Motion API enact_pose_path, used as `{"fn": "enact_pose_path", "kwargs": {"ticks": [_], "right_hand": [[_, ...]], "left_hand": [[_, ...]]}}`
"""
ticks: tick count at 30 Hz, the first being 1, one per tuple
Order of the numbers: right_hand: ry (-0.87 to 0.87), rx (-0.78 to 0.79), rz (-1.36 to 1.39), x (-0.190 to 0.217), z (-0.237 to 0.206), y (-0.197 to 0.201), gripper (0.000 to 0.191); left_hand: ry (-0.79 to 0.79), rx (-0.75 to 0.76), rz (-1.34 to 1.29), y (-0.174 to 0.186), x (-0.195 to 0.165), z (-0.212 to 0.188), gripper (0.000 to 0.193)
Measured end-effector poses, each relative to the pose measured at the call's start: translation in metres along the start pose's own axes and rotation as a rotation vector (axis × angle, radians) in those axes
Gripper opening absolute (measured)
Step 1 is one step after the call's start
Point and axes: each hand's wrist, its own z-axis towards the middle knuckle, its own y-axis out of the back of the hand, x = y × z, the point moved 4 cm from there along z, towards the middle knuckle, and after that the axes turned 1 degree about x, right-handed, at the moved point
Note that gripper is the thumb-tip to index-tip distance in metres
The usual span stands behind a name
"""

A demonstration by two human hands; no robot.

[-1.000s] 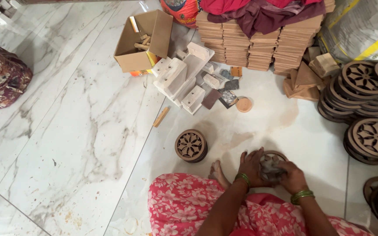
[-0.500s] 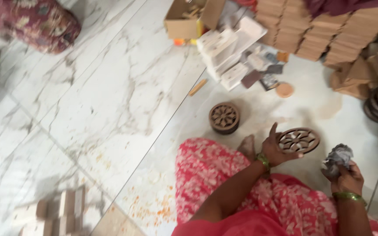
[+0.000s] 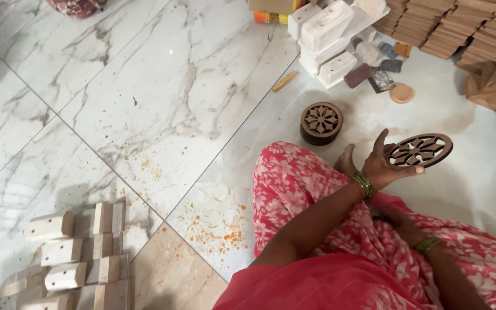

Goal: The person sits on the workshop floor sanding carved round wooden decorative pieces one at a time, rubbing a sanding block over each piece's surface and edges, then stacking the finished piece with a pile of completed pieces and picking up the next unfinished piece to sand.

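left hand (image 3: 381,166) has its fingers pinched on the carved wooden disc (image 3: 419,151), holding it flat above the floor. right hand's tucked down in the lap, can't tell its fingers.

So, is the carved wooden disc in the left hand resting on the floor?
No: the left hand holds the carved wooden disc up in its fingers, clear of the marble floor.

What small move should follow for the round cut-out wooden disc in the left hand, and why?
Probably lower the round cut-out wooden disc onto the small stack of matching round discs on the floor. The left hand holds it level in the air just right of that stack; the right hand is mostly hidden.
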Motion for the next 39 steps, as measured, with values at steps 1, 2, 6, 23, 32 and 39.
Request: {"fn": "enact_pose_path", "kwargs": {"ticks": [1,2,6,23,32,39], "right_hand": [[0.018,0.080,0.037,0.005,-0.001,-0.011,0.044],[0.068,0.035,-0.141,0.012,-0.002,-0.015,0.044],[0.133,-0.265,-0.637,0.048,-0.019,-0.006,0.055],[0.319,-1.102,-0.496,0.148,-0.105,0.093,0.033],[0.382,-0.776,-0.848,0.180,-0.048,0.101,0.051],[0.412,-0.661,-0.807,0.166,-0.030,0.103,0.044]], "left_hand": [[0.003,0.004,0.019,-0.001,-0.007,0.002,0.147],[0.007,0.017,0.040,-0.003,-0.014,0.003,0.146],[0.042,0.054,-0.231,-0.024,-0.043,0.004,0.147],[0.289,0.252,-0.019,-0.024,-0.017,0.028,0.143],[0.436,0.411,0.044,-0.013,0.041,0.048,0.148],[0.418,0.354,0.233,-0.015,0.083,0.042,0.128]]}}
